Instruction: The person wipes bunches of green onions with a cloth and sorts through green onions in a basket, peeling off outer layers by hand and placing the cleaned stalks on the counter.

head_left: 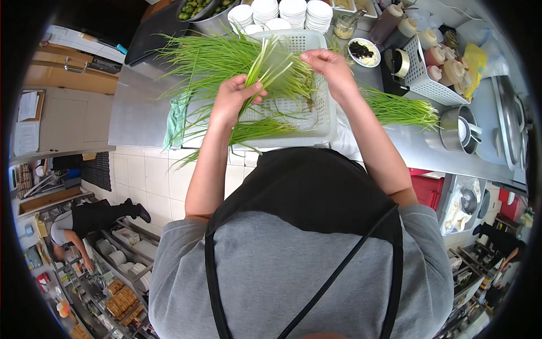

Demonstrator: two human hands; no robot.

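My left hand [237,96] is closed round a small bunch of chives [261,68], their pale ends fanned up and to the right. Over the right side of a white perforated basket [324,121], my right hand [332,70] pinches thumb and fingers together; anything between them is too small to make out. A big heap of chives [197,59] lies across the basket and spills over its left side. More chives [262,130] rest along the near side, beneath my left wrist. To the right of my right forearm lies another bundle of chives [403,109] on the steel counter [132,107].
Stacked white dishes [293,14] stand behind the basket. A green cloth [176,120] lies at left. Rightward are a bowl of dark and pale food [364,52], a crate of sauce bottles [429,73] and a metal pot [458,129]. Another person [79,226] works behind, at left.
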